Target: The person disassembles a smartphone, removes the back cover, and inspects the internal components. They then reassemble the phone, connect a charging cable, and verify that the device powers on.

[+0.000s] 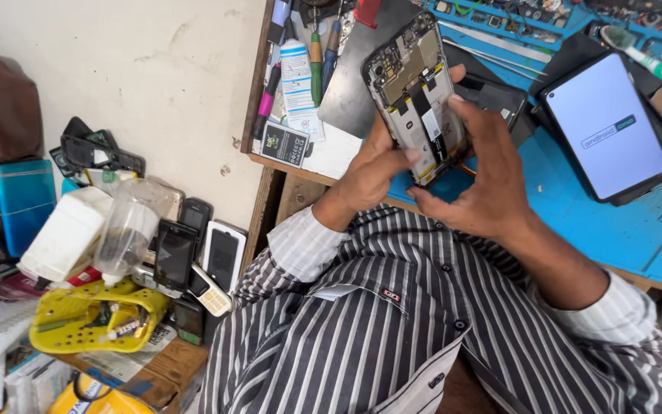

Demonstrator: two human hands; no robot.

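Opened phone [417, 96] – back off, clamped between left hand [369, 172] & right hand [484, 176] over blue mat [576, 222].

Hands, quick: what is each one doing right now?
Left hand: closed around the opened phone, holding it from the side and underneath.
Right hand: also gripping the phone, fingers pressed on its exposed back.

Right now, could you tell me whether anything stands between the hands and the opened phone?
Nothing visible does: the left hand and right hand both grip the opened phone directly, above the blue mat.
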